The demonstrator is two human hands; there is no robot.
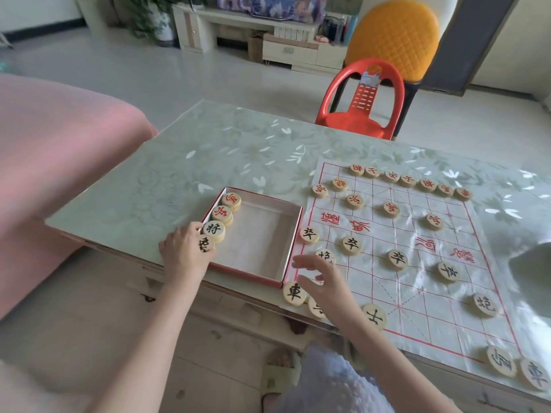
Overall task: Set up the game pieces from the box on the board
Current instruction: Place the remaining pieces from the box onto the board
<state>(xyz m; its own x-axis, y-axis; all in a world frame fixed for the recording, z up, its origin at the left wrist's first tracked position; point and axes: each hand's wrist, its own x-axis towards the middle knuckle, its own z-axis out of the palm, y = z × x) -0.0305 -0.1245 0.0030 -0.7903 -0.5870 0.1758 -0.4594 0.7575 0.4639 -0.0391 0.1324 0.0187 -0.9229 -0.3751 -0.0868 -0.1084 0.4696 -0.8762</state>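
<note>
A red-edged cardboard box (287, 242) sits on the table left of the plastic game board (417, 293). Along the box's left wall lie round wooden pieces: two with red characters (231, 200) and one with a black character (214, 229). My left hand (185, 253) is at the box's near left corner, fingers closed on a black-character piece (205, 244). My right hand (322, 278) hovers with fingers spread over the board's near left corner, beside a black piece (294, 293). Red pieces (408, 180) line the far rows and black pieces (398, 259) the near rows.
The table (208, 150) has a pale green floral cover. A red plastic chair (362, 105) stands at its far edge, an orange-backed chair (396, 37) behind. A pink sofa (53, 144) lies to the left. A white object (533, 263) sits at the right edge.
</note>
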